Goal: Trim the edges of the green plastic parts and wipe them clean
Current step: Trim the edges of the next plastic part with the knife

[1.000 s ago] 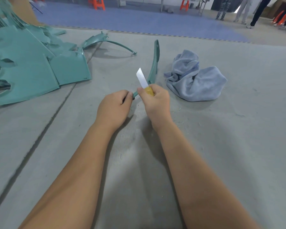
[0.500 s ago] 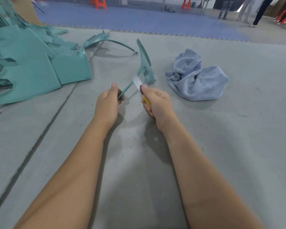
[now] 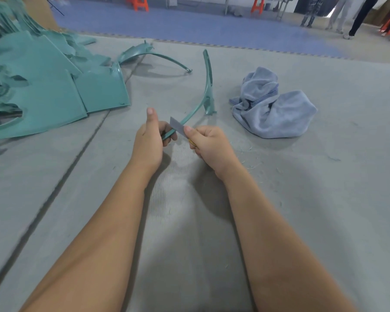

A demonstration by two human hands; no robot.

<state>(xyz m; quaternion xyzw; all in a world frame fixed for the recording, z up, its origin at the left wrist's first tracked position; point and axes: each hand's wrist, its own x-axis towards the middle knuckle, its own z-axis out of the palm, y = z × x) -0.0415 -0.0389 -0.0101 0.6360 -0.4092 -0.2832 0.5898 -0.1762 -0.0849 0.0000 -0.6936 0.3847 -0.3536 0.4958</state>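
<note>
Gripping: left hand [image 3: 149,140], fingers curled round the near end of a curved green strip [image 3: 206,91] at frame centre, thumb raised. Right hand [image 3: 208,144] pinches a knife [image 3: 178,129], blade against the strip's edge. Blue cloth [image 3: 271,104] lies right of centre, just beside the strip. Green panels [image 3: 43,86] are stacked upper left. Grey mat [image 3: 302,199] lies bare toward the lower right.

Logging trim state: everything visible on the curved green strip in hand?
The curved green strip is a thin, glossy arc that looks like moulded plastic, with a small tab jutting off near mid-length. Its near end is gripped by the left hand; the far end rises up and away. The grey blade, held in the right hand, lies against it near the grip.
</note>
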